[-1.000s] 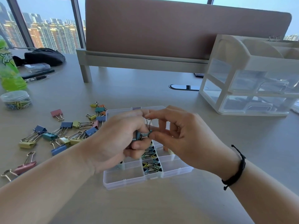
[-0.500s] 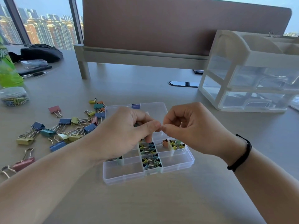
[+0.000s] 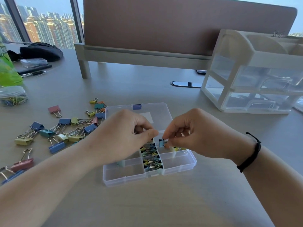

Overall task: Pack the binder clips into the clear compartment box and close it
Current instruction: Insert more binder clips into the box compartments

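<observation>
The clear compartment box [image 3: 124, 179] lies open at the desk's middle, its lid [image 3: 157, 108] with a blue latch folded back. Its middle column holds several small binder clips [image 3: 151, 158]. A yellow clip [image 3: 179, 148] sits in a right compartment. My right hand [image 3: 193, 133] pinches a small blue binder clip [image 3: 162, 143] just above the box. My left hand [image 3: 124, 133] hovers beside it with curled fingers, a bit of metal wire showing under them. Several larger loose binder clips [image 3: 65, 128] lie scattered to the left.
A white drawer unit [image 3: 255, 82] stands at the back right. A jar of paper clips [image 3: 13, 95] and a green bottle [image 3: 8, 69] are at the far left, with pens and a black bag [image 3: 41, 51] behind. A brown divider panel [image 3: 164, 30] closes off the back.
My hands have come apart and dropped toward the box. The small blue clip that both hands held is now pinched by my right hand alone, low over a compartment.
</observation>
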Available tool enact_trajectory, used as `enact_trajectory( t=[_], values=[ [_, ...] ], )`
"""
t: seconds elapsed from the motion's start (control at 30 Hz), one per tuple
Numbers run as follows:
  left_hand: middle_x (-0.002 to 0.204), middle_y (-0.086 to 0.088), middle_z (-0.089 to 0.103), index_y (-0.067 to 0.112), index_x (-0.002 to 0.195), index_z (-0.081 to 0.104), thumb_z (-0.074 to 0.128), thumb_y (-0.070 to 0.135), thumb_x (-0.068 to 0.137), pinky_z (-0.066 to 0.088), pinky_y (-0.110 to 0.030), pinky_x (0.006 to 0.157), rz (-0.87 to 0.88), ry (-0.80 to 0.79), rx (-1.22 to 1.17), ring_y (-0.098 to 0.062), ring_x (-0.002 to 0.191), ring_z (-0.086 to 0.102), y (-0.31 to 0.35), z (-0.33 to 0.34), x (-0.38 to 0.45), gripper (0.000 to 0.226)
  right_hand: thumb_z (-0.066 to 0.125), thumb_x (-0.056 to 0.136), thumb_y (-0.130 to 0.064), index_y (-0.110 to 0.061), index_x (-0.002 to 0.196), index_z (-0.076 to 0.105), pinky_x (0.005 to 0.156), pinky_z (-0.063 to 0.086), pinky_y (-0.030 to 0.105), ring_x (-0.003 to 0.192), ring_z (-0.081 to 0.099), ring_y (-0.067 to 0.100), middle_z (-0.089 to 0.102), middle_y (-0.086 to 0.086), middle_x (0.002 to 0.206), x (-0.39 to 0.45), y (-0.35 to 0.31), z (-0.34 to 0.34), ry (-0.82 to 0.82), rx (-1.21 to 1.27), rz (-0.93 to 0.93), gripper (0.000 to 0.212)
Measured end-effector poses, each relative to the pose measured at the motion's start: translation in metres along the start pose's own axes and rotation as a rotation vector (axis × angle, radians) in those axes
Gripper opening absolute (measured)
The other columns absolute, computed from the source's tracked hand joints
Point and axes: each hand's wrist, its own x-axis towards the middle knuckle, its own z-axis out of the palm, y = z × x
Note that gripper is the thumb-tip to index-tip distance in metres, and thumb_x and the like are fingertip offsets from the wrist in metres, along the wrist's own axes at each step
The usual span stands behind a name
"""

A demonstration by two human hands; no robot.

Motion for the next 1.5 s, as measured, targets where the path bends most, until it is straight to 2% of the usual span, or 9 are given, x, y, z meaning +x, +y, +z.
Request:
enact_trajectory(
  t=[0.17,0.37,0.57,0.87,1.1,1.2,1.3,1.43,1.5],
  values=[
    [0.069,0.004,0.067,0.033,0.099,0.071,0.060,0.045,0.092,0.048,-0.024,0.058,0.010,-0.011,0.185,-0.009,0.062,0.059,-0.006,0.007,-0.002,0.018,0.077,0.080,-0.015,-0.029,0.078,0.077,0.054,0.037,0.007,0.054,0.051,0.003,0.063,-0.009,0.060,0.000,-0.003,0.003,0.004,-0.118,-0.041,0.014],
    [0.068,0.007,0.061,0.037,0.102,0.070,0.062,0.045,0.089,0.043,-0.020,0.054,0.052,-0.007,0.160,-0.004,0.057,0.054,-0.007,0.007,-0.002,0.017,0.080,0.076,-0.012,-0.029,0.072,0.071,0.055,0.037,0.008,0.054,0.051,0.003,0.061,-0.018,0.058,0.002,-0.001,0.005,0.021,-0.062,-0.061,0.020],
    [0.071,0.005,0.065,0.032,0.083,0.073,0.068,0.038,0.082,0.050,-0.029,0.065,0.076,-0.016,0.153,-0.010,0.072,0.059,-0.002,0.010,-0.004,0.007,0.083,0.073,-0.009,-0.022,0.072,0.069,0.054,0.039,0.007,0.052,0.053,0.001,0.065,-0.009,0.062,0.004,0.001,0.007,0.033,0.038,-0.052,0.019],
    [0.064,0.011,0.062,0.031,0.071,0.070,0.068,0.046,0.072,0.049,-0.025,0.057,-0.018,0.040,0.162,-0.004,0.057,0.055,0.004,0.015,-0.004,0.015,0.082,0.072,-0.019,-0.027,0.071,0.070,0.055,0.042,0.015,0.061,0.055,0.010,0.058,-0.023,0.058,0.004,-0.003,0.010,0.067,-0.182,-0.123,0.014],
    [0.058,0.012,0.065,0.028,0.067,0.074,0.074,0.044,0.065,0.048,-0.025,0.054,-0.126,0.023,0.070,-0.003,0.051,0.056,0.011,0.016,-0.002,0.016,0.080,0.071,-0.041,-0.039,0.090,0.070,0.059,0.039,0.012,0.072,0.053,0.000,0.056,-0.028,0.081,0.004,0.001,0.009,0.055,-0.164,0.035,0.022],
    [0.059,0.015,0.066,0.028,0.066,0.075,0.081,0.034,0.068,0.047,-0.021,0.055,-0.164,0.002,0.039,0.002,0.052,0.056,0.009,0.016,0.002,0.009,0.082,0.072,-0.035,-0.035,0.092,0.071,0.051,0.036,0.006,0.054,0.052,-0.006,0.049,-0.043,0.059,0.006,-0.004,0.015,0.034,-0.087,0.091,0.022],
    [0.062,0.017,0.067,0.029,0.067,0.076,0.082,0.030,0.070,0.049,-0.019,0.058,-0.170,-0.016,0.047,0.003,0.056,0.058,0.009,0.015,0.003,0.007,0.082,0.076,-0.025,-0.023,0.088,0.077,0.041,0.031,0.006,0.044,0.048,-0.008,0.045,-0.030,0.038,0.007,-0.009,0.016,-0.004,-0.052,0.102,0.013],
    [0.064,0.011,0.069,0.027,0.073,0.074,0.075,0.030,0.079,0.048,-0.017,0.057,-0.164,-0.020,0.040,0.001,0.056,0.058,0.007,0.015,0.003,0.007,0.084,0.074,-0.026,-0.020,0.084,0.078,0.040,0.031,0.005,0.043,0.048,-0.011,0.043,-0.025,0.034,0.007,-0.012,0.015,-0.028,-0.054,0.118,0.013],
    [0.060,0.008,0.066,0.024,0.077,0.073,0.069,0.027,0.087,0.042,-0.012,0.052,-0.165,0.009,-0.032,-0.001,0.051,0.053,0.008,0.015,0.004,0.011,0.084,0.073,-0.026,-0.020,0.082,0.078,0.040,0.031,0.006,0.043,0.048,-0.009,0.054,-0.021,0.044,0.007,-0.011,0.016,-0.026,-0.059,0.128,0.013]
  ],
)
